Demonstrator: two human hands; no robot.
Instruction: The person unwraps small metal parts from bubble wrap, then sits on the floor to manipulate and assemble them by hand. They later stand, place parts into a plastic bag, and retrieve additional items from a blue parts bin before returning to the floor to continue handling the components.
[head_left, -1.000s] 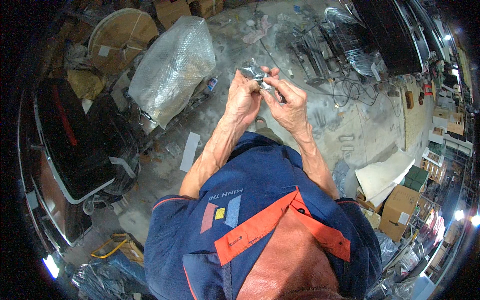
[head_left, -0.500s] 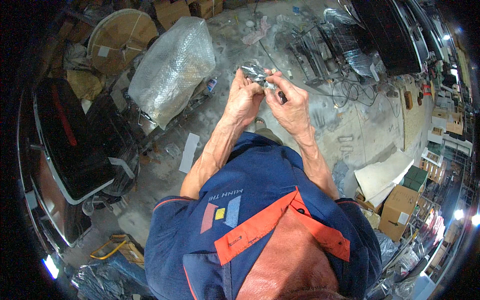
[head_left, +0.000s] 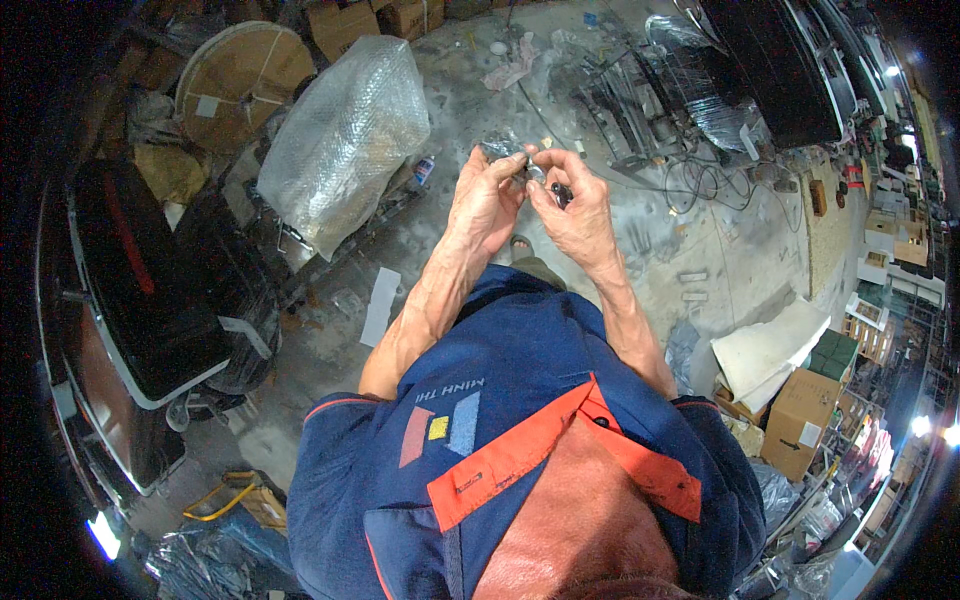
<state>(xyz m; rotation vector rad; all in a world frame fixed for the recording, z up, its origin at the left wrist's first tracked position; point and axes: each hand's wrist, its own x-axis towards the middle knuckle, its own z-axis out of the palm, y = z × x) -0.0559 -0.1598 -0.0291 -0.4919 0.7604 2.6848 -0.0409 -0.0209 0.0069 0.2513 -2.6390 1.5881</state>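
Fingers point(head_left: 562, 162) closed: your left hand point(head_left: 488, 200) and right hand point(head_left: 580, 210) pinch a small shiny silver piece point(head_left: 535, 174) between them, above the grey concrete floor point(head_left: 730, 265). Navy shirt point(head_left: 510, 340), orange collar point(head_left: 515, 465): chest lettering point(head_left: 447, 390) beside a red-yellow-blue logo point(head_left: 438, 429). Clear bubble-wrapped bundle point(head_left: 345, 140) lies to your left. Brown cardboard carton point(head_left: 793, 408), right: white label point(head_left: 809, 434), unreadable. White-and-blue bottle point(head_left: 424, 170) just beside the bundle: print too small. Small black piece point(head_left: 562, 194) shows at your right fingers.

Pkg point(head_left: 345, 140) L of hands point(head_left: 486, 208), cables point(head_left: 700, 185) on flr point(head_left: 640, 245) R
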